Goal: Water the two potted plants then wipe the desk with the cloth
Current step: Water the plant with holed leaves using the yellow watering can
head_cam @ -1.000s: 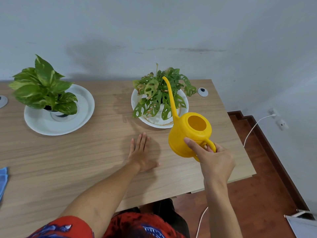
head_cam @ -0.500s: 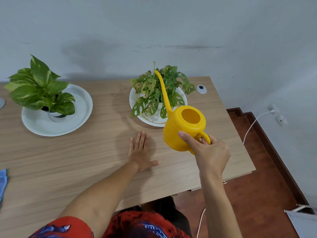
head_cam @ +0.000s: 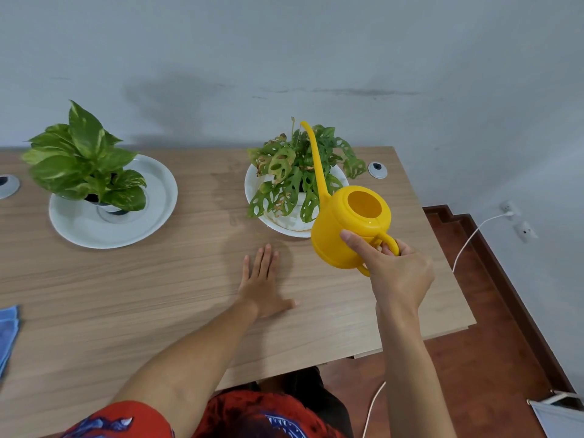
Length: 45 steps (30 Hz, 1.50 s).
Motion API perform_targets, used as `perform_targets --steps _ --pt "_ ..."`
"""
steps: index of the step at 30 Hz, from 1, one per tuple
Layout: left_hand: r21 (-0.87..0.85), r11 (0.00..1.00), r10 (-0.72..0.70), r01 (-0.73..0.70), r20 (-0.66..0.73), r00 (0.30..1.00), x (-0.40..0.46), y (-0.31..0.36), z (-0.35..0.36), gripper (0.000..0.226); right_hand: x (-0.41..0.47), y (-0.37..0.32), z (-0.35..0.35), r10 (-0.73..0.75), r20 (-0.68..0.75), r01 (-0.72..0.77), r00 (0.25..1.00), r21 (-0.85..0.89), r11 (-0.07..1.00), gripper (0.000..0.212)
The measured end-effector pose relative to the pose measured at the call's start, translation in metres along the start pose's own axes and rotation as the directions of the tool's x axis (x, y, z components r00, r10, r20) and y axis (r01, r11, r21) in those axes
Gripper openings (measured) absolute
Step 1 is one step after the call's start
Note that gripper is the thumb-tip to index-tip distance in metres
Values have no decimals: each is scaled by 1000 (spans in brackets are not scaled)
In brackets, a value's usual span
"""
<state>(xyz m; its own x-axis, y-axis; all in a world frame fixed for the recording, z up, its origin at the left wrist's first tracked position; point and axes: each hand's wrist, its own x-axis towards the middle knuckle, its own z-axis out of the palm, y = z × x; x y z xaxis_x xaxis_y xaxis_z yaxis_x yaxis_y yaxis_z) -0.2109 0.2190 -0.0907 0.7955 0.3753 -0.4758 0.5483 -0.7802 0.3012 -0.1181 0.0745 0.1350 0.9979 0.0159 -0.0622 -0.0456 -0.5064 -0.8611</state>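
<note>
My right hand [head_cam: 399, 273] grips the round yellow plastic watering can [head_cam: 349, 230] by its handle, right of centre, its long spout over the holey-leaved potted plant [head_cam: 300, 172]. My left hand [head_cam: 264, 284] lies flat, fingers spread, on the wooden desk [head_cam: 126, 295].

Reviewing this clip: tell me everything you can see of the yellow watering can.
The watering can is bright yellow and looks like smooth plastic: a round, squat body, a wide open fill hole on top, a loop handle and a long thin curved spout. The right hand holds it by the handle, thumb on the body, clear of the desk. Its spout rises over the right-hand plant. No water is visibly pouring.
</note>
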Motion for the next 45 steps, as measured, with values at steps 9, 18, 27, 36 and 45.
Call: perform_targets --steps 9,18,27,36,45 --pt "0 1000 2 -2 10 1000 -1 0 -2 132 14 -8 1 -11 -22 10 1000 -29 1000 44" --pt "17 1000 -1 1 22 1000 -3 0 -3 131 28 -7 -2 -3 -54 1 999 -35 999 52" --pt "8 1000 -7 6 23 1000 -4 0 -5 134 32 3 -10 4 -82 -7 997 -35 999 55" --pt "18 1000 -26 26 32 999 -4 1 -4 132 26 15 -19 70 -99 -72 993 -21 997 55" --pt "-7 999 36 -36 57 998 -2 -4 -7 124 14 26 -20 66 -82 -61 994 62 996 64"
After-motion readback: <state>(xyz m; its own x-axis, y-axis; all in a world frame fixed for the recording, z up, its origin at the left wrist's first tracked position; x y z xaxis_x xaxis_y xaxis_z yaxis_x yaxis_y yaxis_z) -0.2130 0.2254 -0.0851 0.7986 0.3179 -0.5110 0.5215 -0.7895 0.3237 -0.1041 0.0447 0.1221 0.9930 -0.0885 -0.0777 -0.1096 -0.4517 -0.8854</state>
